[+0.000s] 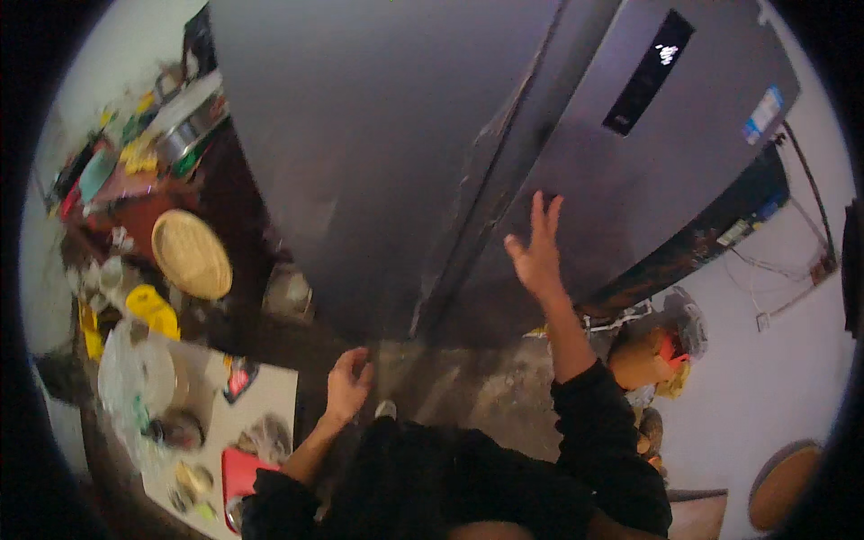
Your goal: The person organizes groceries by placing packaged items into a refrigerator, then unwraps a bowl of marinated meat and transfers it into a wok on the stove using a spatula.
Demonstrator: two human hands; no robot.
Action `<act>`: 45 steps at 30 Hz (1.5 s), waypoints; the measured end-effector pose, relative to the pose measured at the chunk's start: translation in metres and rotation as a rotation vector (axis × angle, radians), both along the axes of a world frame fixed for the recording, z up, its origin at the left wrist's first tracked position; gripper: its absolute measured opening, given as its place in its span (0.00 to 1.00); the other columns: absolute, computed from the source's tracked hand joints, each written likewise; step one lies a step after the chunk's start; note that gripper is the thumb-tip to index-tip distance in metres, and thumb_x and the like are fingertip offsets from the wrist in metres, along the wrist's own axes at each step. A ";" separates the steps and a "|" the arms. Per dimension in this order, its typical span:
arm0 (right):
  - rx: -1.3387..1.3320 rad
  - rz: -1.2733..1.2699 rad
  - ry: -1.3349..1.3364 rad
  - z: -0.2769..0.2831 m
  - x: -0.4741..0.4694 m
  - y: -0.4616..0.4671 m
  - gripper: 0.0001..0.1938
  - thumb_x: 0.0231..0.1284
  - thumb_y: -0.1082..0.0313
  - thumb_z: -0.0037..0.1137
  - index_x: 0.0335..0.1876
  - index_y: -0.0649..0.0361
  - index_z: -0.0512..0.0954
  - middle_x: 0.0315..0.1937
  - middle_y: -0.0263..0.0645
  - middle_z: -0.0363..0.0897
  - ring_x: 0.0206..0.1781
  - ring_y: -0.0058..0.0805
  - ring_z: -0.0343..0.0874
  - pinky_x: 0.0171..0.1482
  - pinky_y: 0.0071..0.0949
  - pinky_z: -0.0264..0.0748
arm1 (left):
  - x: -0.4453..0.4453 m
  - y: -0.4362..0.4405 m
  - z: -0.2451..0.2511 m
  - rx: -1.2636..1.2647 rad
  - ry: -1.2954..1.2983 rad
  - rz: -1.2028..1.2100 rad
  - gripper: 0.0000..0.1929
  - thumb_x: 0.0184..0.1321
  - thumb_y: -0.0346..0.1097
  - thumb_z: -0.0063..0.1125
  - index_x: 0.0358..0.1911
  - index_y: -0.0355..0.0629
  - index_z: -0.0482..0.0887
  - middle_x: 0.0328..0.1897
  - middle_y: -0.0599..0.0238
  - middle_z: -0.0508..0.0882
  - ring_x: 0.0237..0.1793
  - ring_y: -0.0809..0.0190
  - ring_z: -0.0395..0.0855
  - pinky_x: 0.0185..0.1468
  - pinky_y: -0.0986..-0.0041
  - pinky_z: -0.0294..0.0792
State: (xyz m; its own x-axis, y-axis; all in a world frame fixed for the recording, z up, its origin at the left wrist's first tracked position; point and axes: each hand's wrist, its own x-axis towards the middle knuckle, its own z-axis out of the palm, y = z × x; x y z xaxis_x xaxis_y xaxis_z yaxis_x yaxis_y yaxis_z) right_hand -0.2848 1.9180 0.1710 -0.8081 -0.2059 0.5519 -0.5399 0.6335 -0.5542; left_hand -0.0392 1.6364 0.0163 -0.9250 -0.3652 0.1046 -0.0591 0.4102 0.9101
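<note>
A large dark grey refrigerator [378, 135] fills the upper middle, with a grooved seam [499, 169] running between its door panels. My right hand [540, 260] is raised in front of the right door panel [648, 182], fingers spread and holding nothing. Whether its fingertips touch the surface cannot be told. Higher on that panel a black display strip [648, 74] shows lit white marks. My left hand [349, 385] hangs low over the floor, fingers loosely curled and apart, with nothing visible in it. It is nearest to the light-topped table [270, 391] on the left.
The table bears a red tray or board [246, 472], a large whitish round container [152, 374] and food. A round woven tray [192, 254] leans by a dark red cabinet [135, 209] with a metal pot [189, 135]. Bags [648, 358] and wall cables [810, 175] lie right.
</note>
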 end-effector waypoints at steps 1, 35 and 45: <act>0.029 0.019 0.044 -0.005 -0.001 0.006 0.43 0.58 0.72 0.61 0.79 0.51 0.51 0.80 0.56 0.28 0.81 0.56 0.40 0.76 0.42 0.53 | 0.016 0.008 -0.007 0.037 -0.064 0.018 0.14 0.58 0.33 0.62 0.48 0.38 0.82 0.43 0.53 0.86 0.44 0.50 0.85 0.47 0.66 0.76; 1.461 1.556 -0.606 -0.300 0.332 -0.205 0.16 0.69 0.58 0.46 0.45 0.64 0.79 0.44 0.52 0.80 0.56 0.55 0.75 0.58 0.44 0.73 | 0.460 0.036 -0.271 1.153 -0.127 1.772 0.14 0.69 0.40 0.48 0.26 0.40 0.74 0.21 0.60 0.77 0.16 0.59 0.74 0.21 0.66 0.69; 0.933 1.296 -0.652 -0.379 0.401 -0.393 0.32 0.61 0.72 0.56 0.71 0.54 0.58 0.74 0.48 0.53 0.60 0.59 0.73 0.60 0.46 0.73 | 0.462 -0.056 -0.344 1.674 0.531 1.755 0.15 0.73 0.37 0.47 0.54 0.33 0.69 0.48 0.44 0.79 0.47 0.43 0.81 0.50 0.49 0.77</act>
